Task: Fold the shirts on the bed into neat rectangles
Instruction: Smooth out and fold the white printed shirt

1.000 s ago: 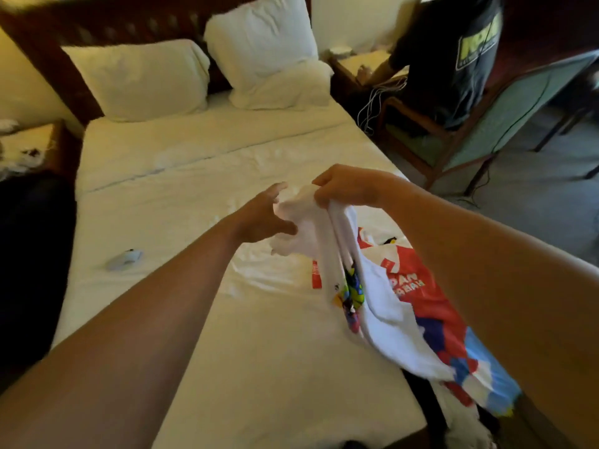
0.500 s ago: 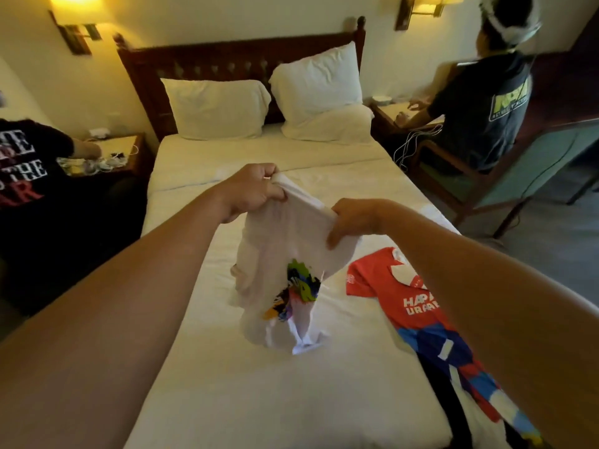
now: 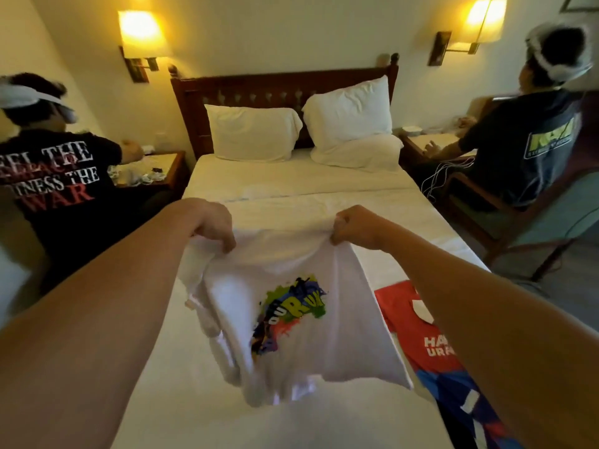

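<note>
We take the bed [image 3: 291, 202] as our landmark and go from its left side to its right. Left of the bed a person in a black shirt [image 3: 55, 186] with white and red lettering bends toward a nightstand [image 3: 162, 170], and above that nightstand a wall lamp [image 3: 141, 34] is lit. At the head of the bed two white pillows [image 3: 252, 131] lean against the dark wooden headboard [image 3: 285, 89]. Over the middle of the bed we hold up a white shirt [image 3: 291, 319] with a bright splash print on it — our left hand [image 3: 214, 226] has its fingers curled tight around the shirt's top left edge, and our right hand [image 3: 355, 226] pinches the top right edge in a closed fist. The shirt hangs spread between the two hands, its left part bunched in folds, its lower hem down near the sheet; whether it touches we cannot tell. On the right side of the bed, just beside the hanging shirt, a red shirt [image 3: 421, 338] with blue patches and white letters lies flat on the sheet, partly hidden by our right forearm. Right of the bed a second lamp [image 3: 483, 24] glows on the wall, and below it another person in a dark shirt [image 3: 531, 147] sits in a wooden chair [image 3: 505, 222] — facing a small table [image 3: 431, 140] beside the bed.
</note>
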The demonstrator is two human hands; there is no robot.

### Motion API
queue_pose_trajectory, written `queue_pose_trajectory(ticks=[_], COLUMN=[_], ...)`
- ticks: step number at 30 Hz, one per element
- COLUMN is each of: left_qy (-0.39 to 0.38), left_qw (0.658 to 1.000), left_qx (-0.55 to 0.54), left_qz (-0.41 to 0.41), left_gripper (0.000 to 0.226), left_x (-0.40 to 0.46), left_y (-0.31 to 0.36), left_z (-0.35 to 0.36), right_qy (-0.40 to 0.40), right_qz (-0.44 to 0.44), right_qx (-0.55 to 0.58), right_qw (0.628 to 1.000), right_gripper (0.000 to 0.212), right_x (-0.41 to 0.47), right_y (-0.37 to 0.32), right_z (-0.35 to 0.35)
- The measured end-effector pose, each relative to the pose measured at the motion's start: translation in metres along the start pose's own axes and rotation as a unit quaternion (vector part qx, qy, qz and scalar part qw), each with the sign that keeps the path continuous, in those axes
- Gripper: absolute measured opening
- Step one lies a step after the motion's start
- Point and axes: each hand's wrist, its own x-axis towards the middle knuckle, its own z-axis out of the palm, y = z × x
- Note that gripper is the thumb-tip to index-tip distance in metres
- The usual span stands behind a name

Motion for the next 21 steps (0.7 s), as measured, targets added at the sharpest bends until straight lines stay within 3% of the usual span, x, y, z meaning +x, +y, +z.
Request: queue_pose_trajectory(ticks=[2, 4, 5, 7, 9, 10, 13, 16, 18, 21], left_qy=[-0.048, -0.034, -0.035, -0.029, 0.023, 0.045, 0.051, 0.044, 0.059, 0.093], left_qw=[0.997, 0.973, 0.947, 0.905, 0.893, 0.888, 0.87, 0.866, 0.863, 0.896], left_qx=[-0.062, -0.22, -0.3, -0.389, -0.415, -0.424, -0.458, -0.463, -0.469, -0.403], left_qz=[-0.013, 0.061, 0.109, 0.172, 0.176, 0.172, 0.177, 0.186, 0.181, 0.165], left_gripper=[0.073, 0.107, 0.106, 0.071, 0.034, 0.027, 0.017, 0.019, 0.024, 0.022], left_x=[0.004, 0.011, 0.016, 0.022, 0.024, 0.027, 0.033, 0.033, 0.033, 0.038], left_y=[0.006, 0.02, 0.029, 0.047, 0.057, 0.057, 0.054, 0.057, 0.054, 0.035], left_z=[0.004, 0.013, 0.017, 0.021, 0.018, 0.016, 0.007, -0.001, -0.009, -0.018], right_qy=[0.005, -0.003, -0.009, -0.006, 0.007, 0.003, -0.054, -0.083, -0.085, -0.065], right_qz=[-0.052, -0.088, -0.1, -0.105, -0.091, -0.071, 0.005, 0.028, 0.062, 0.095], right_qx=[0.043, 0.076, 0.092, 0.128, 0.177, 0.214, 0.269, 0.139, 0.055, -0.016], right_qw=[0.998, 0.993, 0.991, 0.986, 0.98, 0.974, 0.962, 0.986, 0.993, 0.993], right_gripper=[0.027, 0.024, 0.018, 0.009, 0.008, 0.012, 0.026, 0.023, 0.008, 0.012], right_x=[0.007, 0.015, 0.019, 0.026, 0.028, 0.029, 0.027, 0.023, 0.02, 0.019], right_y=[-0.026, -0.042, -0.047, -0.049, -0.041, -0.032, 0.002, 0.034, 0.053, 0.076], right_z=[0.0, 0.004, 0.006, 0.007, 0.005, 0.006, 0.014, 0.033, 0.044, 0.045])
